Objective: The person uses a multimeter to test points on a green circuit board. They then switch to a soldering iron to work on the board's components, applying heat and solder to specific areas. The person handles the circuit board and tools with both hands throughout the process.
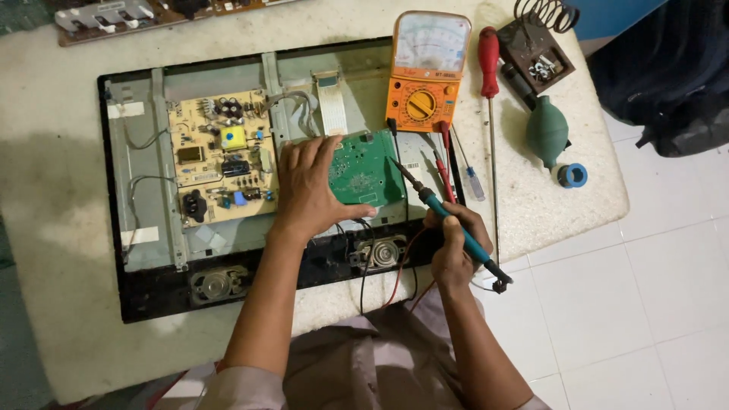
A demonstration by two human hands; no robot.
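Left hand: left hand (pixel 307 186) lies palm down, fingers spread fairly wide, on the left part of the green circuit board (pixel 364 168); thumb runs along the board's lower edge, fingertips reach toward its upper left corner. It presses the board flat rather than gripping it.
Right hand: right hand (pixel 454 241) is closed in a pen-like grip around the teal handle of the soldering iron (pixel 440 212).
Iron tip: the dark metal tip points up and left, resting at or just over the right edge of the green board; whether it touches I cannot tell. Tip sits well apart from the left fingers, with the bare board between them.
Green board: lies in the middle of the opened monitor chassis (pixel 137 152), right of the tan power board (pixel 220 156), just below the white ribbon cable (pixel 331 106).
Meter: orange analog multimeter (pixel 425 72) stands above the green board; its red and black leads trail down past the right hand.
Beside the chassis: red-handled screwdriver (pixel 490 114), green rubber blower bulb (pixel 547 133), blue solder spool (pixel 573 175), brown iron stand (pixel 536 49) with coil.
Speakers: two small speakers (pixel 216 282) along the chassis's lower edge.
Surface: white padded table (pixel 562 205); white tiled floor to the right.
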